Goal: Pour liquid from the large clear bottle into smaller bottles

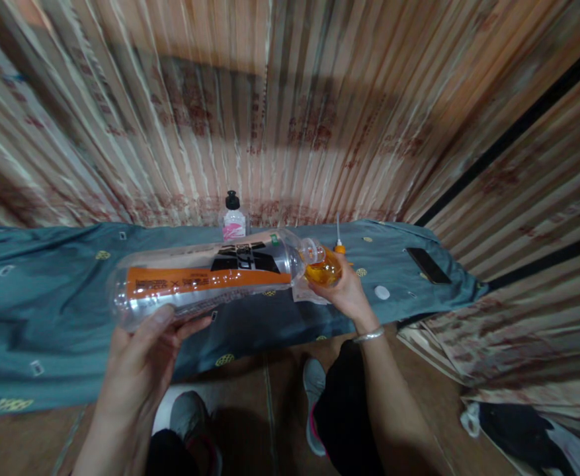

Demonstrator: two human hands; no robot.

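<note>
A large clear plastic bottle (205, 274) with an orange and black label lies nearly level in the air, its mouth pointing right. My left hand (145, 350) grips it from below near its base. In my right hand (344, 291) is a small clear cup (324, 266) with orange-yellow liquid, held against the bottle's mouth. The fingers of that hand are partly hidden behind the cup. The large bottle looks mostly see-through, and how much liquid it holds cannot be made out.
On the green-blue cloth (250, 324) stand a black-capped bottle (233, 221) and an orange-capped item with a thin nozzle (339, 246). A white disc (381, 292) and dark phone (427, 265) lie at the right. Striped curtains (280, 119) hang behind.
</note>
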